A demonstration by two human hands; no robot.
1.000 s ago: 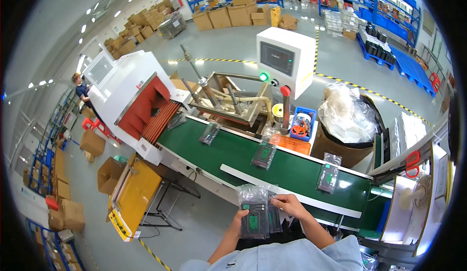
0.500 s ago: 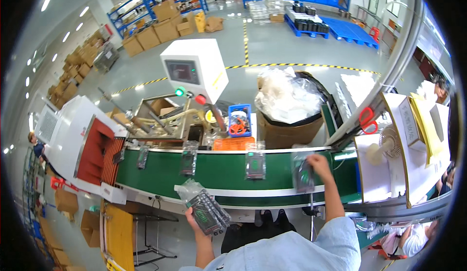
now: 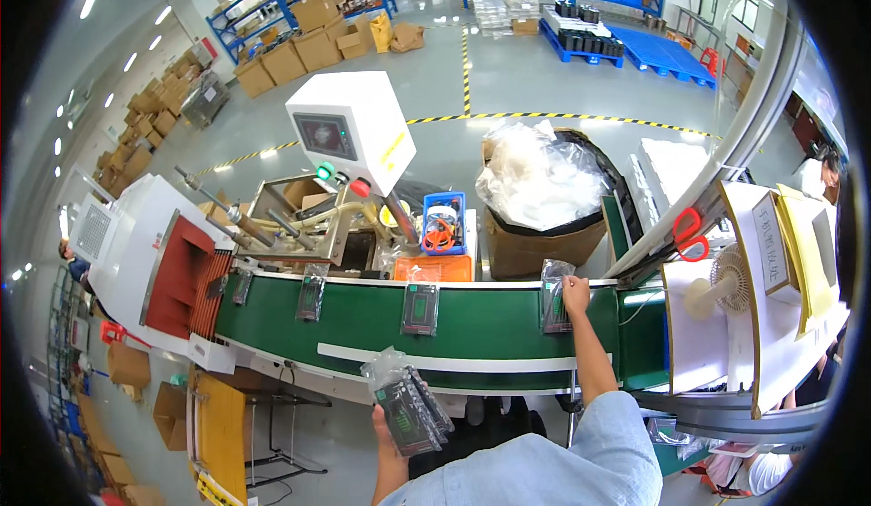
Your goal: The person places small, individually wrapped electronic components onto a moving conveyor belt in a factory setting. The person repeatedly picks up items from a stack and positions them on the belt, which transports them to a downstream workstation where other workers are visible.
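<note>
My left hand (image 3: pixel 386 432) is wrapped round a stack of clear plastic bags (image 3: pixel 410 411), each holding a flat dark item with green markings; I hold it in front of the conveyor's near edge. On the green belt (image 3: pixel 490 311), my right hand (image 3: pixel 573 295) grips the right edge of one more bagged dark item (image 3: pixel 554 299), which lies against the belt near the far rail. To its left, another bagged item (image 3: pixel 420 310) rests flat on the belt. Farther left are two more, one bagged item (image 3: pixel 310 298) and a smaller-looking bagged item (image 3: pixel 242 287).
A white machine with a red curtained opening (image 3: pixel 172 275) stands at the belt's left end. Behind the belt are a control box (image 3: pixel 349 129), a blue basket (image 3: pixel 445 225), an orange tray (image 3: pixel 434 268) and a carton of plastic film (image 3: pixel 544 243). A fan (image 3: pixel 726 281) and red scissors (image 3: pixel 689 235) are at right.
The bagged items on the belt have shifted left. My right hand has moved its bagged item toward the far rail and slightly left. The left hand's stack has moved slightly right and nearer me.
</note>
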